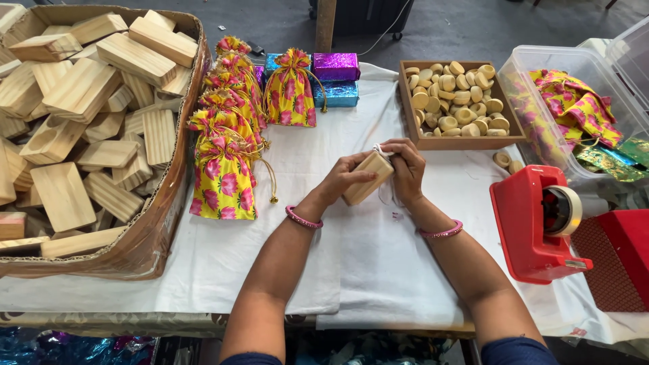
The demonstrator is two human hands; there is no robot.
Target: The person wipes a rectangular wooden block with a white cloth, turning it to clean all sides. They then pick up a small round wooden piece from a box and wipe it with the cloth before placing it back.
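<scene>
Fingers of your left hand (346,177) are curled around the long side of a small rectangular wooden block (367,178), holding it tilted above the white table cloth (378,270), while the fingers of your right hand (407,169) are closed over its upper end, pinching a bit of white material (382,150), cord or wrapping, I cannot tell which, against the wood. Both hands are shut on the block; neither is free. The block sits mid-table, clear of the cloth, between the row of yellow floral drawstring pouches (226,162) on your left and the wooden tray of round wooden pieces (456,101) ahead on your right. Judged from this, the step in hand is fitting or securing the white piece at the block's end, and it looks partway done: the material is bunched at the corner, not laid flat. The next move calls for a steady left grip so the block does not twist, and for the right fingertips to draw the white piece snug without letting it slip off the corner. A red tape dispenser (537,220) stands near your right forearm, within reach but untouched. A large cardboard box of wooden blocks (88,108) stands at far left, shiny foil-wrapped boxes (336,78) at the far edge, and a clear plastic bin of floral fabric (574,108) at right, all well apart from your hands.
</scene>
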